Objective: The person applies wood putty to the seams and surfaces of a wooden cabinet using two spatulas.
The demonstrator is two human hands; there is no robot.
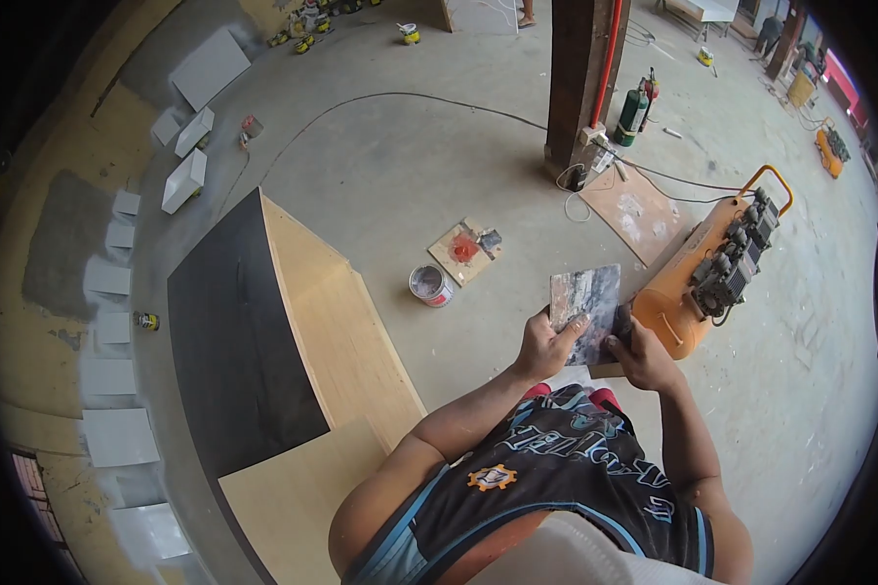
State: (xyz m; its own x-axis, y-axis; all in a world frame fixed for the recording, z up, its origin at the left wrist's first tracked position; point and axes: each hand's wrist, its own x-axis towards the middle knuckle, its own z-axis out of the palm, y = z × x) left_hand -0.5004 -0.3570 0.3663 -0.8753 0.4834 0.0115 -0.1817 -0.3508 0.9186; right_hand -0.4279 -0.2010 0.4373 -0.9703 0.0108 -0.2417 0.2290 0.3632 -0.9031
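My left hand [546, 343] grips the left edge of a paint-smeared flat board [595, 297], its thumb lying on the board's face. On the right side, my right hand [646, 353] is closed round a dark object [623, 324] that touches the board's right edge; its exact shape is unclear. The board is held in front of my body, above the floor. To its left stands an open can [429, 284] with grey content, beside a small wooden board [461, 252] bearing a red smear and a grey lump.
An orange air compressor [675, 317] stands close to my right hand. A black and wooden panel structure [244, 331] is at the left. Behind are a post [578, 88], gas cylinders [632, 115], a stained sheet [636, 213] and a cable across the floor.
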